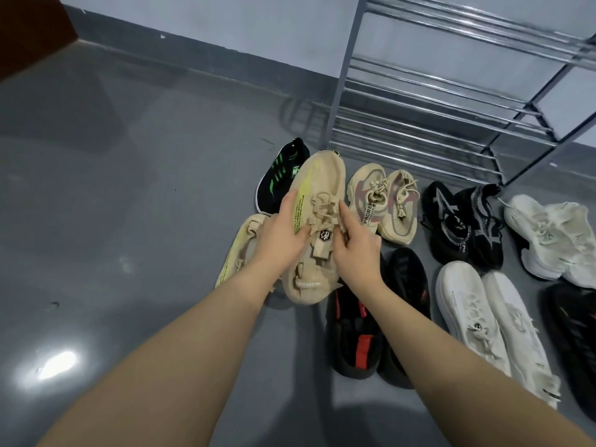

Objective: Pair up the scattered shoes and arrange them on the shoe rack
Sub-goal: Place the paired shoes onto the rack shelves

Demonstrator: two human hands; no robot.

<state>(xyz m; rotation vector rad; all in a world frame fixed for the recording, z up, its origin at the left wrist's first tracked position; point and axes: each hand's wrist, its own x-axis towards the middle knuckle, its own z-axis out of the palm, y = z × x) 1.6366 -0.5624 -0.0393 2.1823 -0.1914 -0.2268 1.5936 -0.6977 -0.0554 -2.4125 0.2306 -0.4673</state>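
Observation:
A beige knit sneaker (319,175) with a yellow streak is held up off the floor, toe pointing away. My left hand (279,233) grips its left side and my right hand (356,246) grips its right side by the laces. Its matching beige sneaker (240,250) lies on the floor to the left, partly hidden by my left wrist. The metal shoe rack (419,101) stands behind, its shelves bare. A black sneaker with green stripes (280,175) lies behind the held shoe.
Shoes lie in pairs on the grey floor: small beige ones (383,201), black knit with grey (464,224), black with red (377,321), white ones (493,330), chunky white ones (554,233), a dark shoe (574,337) at the right edge. A wall runs behind.

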